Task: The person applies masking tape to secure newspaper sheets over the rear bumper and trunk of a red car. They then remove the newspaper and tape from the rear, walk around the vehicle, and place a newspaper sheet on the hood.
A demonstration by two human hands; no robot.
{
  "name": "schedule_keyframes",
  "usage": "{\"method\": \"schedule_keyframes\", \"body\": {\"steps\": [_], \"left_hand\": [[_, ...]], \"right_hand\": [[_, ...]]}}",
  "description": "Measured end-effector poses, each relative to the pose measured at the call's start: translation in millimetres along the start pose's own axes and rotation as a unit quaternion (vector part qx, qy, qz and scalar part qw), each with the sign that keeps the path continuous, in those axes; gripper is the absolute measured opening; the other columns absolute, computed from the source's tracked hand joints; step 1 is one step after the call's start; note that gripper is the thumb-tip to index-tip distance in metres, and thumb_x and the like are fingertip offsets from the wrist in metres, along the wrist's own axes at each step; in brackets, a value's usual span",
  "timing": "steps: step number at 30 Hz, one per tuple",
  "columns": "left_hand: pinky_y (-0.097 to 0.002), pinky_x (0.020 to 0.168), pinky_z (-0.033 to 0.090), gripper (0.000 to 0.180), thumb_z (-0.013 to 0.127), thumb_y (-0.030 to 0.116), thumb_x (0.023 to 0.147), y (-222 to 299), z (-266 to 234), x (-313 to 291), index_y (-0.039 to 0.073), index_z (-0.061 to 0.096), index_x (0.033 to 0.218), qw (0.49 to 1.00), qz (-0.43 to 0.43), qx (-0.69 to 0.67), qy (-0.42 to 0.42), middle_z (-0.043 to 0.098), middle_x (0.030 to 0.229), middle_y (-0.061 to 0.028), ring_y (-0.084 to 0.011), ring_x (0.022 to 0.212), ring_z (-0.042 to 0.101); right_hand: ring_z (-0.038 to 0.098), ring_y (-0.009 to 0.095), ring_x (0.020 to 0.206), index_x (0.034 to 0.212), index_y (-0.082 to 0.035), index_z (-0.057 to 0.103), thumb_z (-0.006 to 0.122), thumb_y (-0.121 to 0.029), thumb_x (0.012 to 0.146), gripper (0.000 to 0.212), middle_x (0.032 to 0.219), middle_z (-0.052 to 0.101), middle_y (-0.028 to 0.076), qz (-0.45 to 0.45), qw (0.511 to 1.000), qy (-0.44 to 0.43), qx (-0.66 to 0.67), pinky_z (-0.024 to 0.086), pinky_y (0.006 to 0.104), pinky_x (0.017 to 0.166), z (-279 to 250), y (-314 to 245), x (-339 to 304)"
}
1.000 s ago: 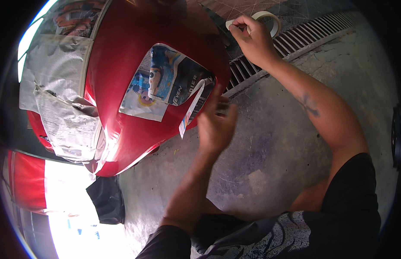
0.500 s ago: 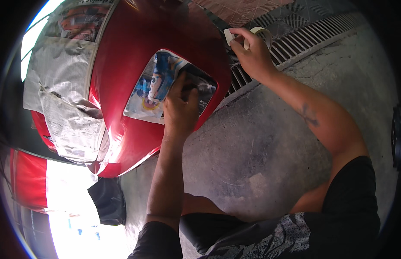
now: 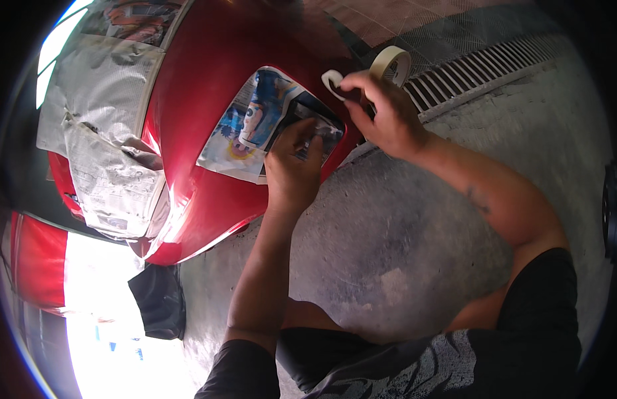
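Two bare hands are at a red panel (image 3: pixel 208 73), the nearer one over a patch of printed paper (image 3: pixel 227 145) that lies on its curved surface. The left hand (image 3: pixel 294 166) rests there loosely curled, thumb and forefinger apart, fingertips at the patch's dark right-hand part; whether it grips any paper I cannot tell. The right hand (image 3: pixel 393 118), just beyond the panel's edge, is partly closed and has hold of a cream roll of tape (image 3: pixel 383 61), which stands out behind its bent fingers. Its forefinger touches a curled white strip (image 3: pixel 327 78) near the panel, with the thumb a little below. To the left, wrinkled grey sheets (image 3: pixel 112 120) cover the neighbouring surface. A slatted drain grating (image 3: pixel 484 76) runs past the right hand, along the edge of the grey concrete floor (image 3: pixel 388 226)
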State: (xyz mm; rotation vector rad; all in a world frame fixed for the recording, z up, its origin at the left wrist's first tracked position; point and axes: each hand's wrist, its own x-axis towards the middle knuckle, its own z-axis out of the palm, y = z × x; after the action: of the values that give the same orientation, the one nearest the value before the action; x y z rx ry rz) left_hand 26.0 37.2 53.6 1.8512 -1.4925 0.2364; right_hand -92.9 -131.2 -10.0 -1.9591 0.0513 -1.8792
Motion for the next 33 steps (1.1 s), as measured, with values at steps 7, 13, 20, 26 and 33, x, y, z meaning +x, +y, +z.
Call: {"method": "schedule_keyframes", "body": {"steps": [7, 13, 20, 26, 33], "left_hand": [[-0.0318, 0.088, 0.056, 0.030, 0.073, 0.016, 0.095, 14.8, -7.0, 10.5, -0.004, 0.070, 0.118, 0.986, -0.055, -0.154, -0.016, 0.075, 0.103, -0.0119, -0.0174, 0.097, 0.071], [-0.0293, 0.084, 0.055, 0.028, 0.071, 0.015, 0.096, 11.6, -14.5, 14.5, -0.004, 0.072, 0.116, 0.986, -0.080, -0.142, -0.037, 0.076, 0.099, -0.0107, -0.0150, 0.092, 0.071], [-0.0268, 0.082, 0.053, 0.026, 0.069, 0.017, 0.098, 13.6, -7.1, 14.1, -0.003, 0.074, 0.114, 0.994, -0.082, -0.075, 0.004, 0.077, 0.097, -0.0101, -0.0112, 0.089, 0.069], [-0.0284, 0.084, 0.052, 0.026, 0.065, 0.019, 0.102, 12.8, -9.2, 16.7, -0.002, 0.074, 0.115, 0.987, -0.092, -0.129, -0.001, 0.076, 0.097, -0.0093, -0.0125, 0.090, 0.068], [-0.0282, 0.089, 0.050, 0.029, 0.061, 0.021, 0.105, 12.3, -13.0, 15.7, -0.001, 0.071, 0.120, 0.984, -0.099, -0.144, -0.046, 0.075, 0.105, -0.0101, -0.0128, 0.096, 0.066]], "right_hand": [[0.073, 0.023, 0.088, 0.127, -0.020, 0.062, 0.072, -0.014, 0.091, 0.037, 0.101, 0.073, 0.006, -0.170, 0.979, -0.052, -0.100, 0.060, 0.0409, 0.076, 7.0, -11.6, -9.6], [0.072, 0.024, 0.090, 0.124, -0.021, 0.062, 0.074, -0.017, 0.090, 0.035, 0.100, 0.071, 0.004, -0.156, 0.982, -0.052, -0.095, 0.059, 0.0393, 0.077, 6.1, -13.0, -9.8], [0.069, 0.025, 0.098, 0.119, -0.021, 0.062, 0.082, -0.036, 0.082, 0.045, 0.107, 0.069, 0.004, -0.164, 0.958, -0.154, -0.180, 0.056, 0.0427, 0.081, -11.9, -2.1, -21.7], [0.065, 0.021, 0.098, 0.118, -0.011, 0.064, 0.076, -0.041, 0.088, 0.045, 0.107, 0.066, 0.006, 0.002, 0.984, -0.174, -0.051, 0.052, 0.0403, 0.084, -14.9, 13.8, -24.1], [0.056, 0.010, 0.085, 0.105, -0.005, 0.071, 0.060, -0.043, 0.103, 0.040, 0.092, 0.063, 0.000, 0.394, 0.800, -0.307, 0.332, 0.046, 0.0285, 0.076, -15.2, 5.4, 3.9]]}}
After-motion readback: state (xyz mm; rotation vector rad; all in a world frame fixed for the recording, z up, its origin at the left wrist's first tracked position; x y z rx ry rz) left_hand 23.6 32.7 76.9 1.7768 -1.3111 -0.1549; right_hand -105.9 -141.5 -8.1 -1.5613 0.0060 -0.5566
